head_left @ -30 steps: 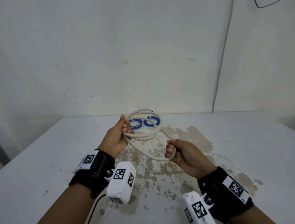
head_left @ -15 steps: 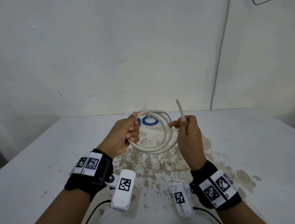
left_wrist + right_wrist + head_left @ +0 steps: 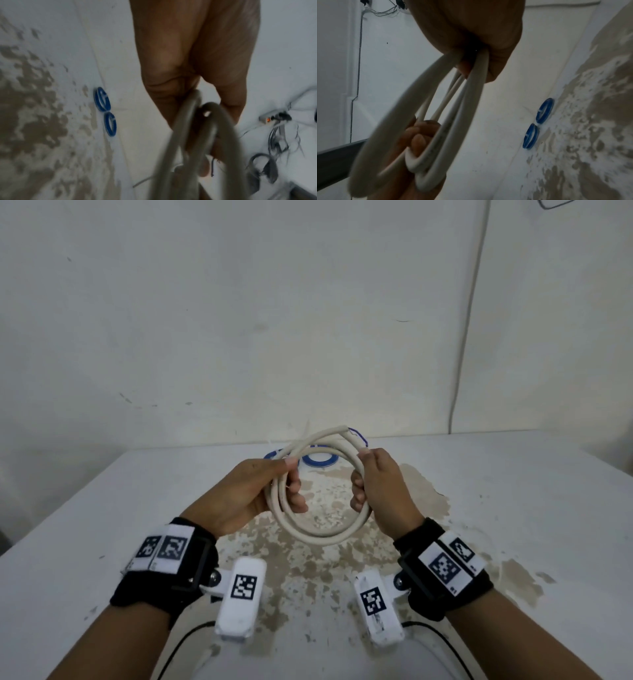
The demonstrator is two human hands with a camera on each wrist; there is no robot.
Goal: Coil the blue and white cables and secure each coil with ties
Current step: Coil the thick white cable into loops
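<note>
Above the stained counter, the white cable was held clear of the surface as a round coil of several turns, upright between both hands. The left hand gripped the coil's left side, fingers curled through the loop and thumb laid along its top; the right wrist view showed those fingers wrapped about the bundled turns. The right hand closed around the right side, pinching the strands together near the top. One cut end of the cable lay along the coil's upper arc, with thin inner wires showing at its tip.

Half a second earlier the free tail had stood up above the right hand; one second earlier a slack loop had still hung between the hands. That tail had since been folded down into the ring, so the winding of this cable appeared finished and only the tying remained.

Behind the coil, two small blue coils rested side by side on the counter, each crossed by a pale band, probably a tie; the blue cable therefore seemed already done. No loose tie for the white coil could be made out.
</note>
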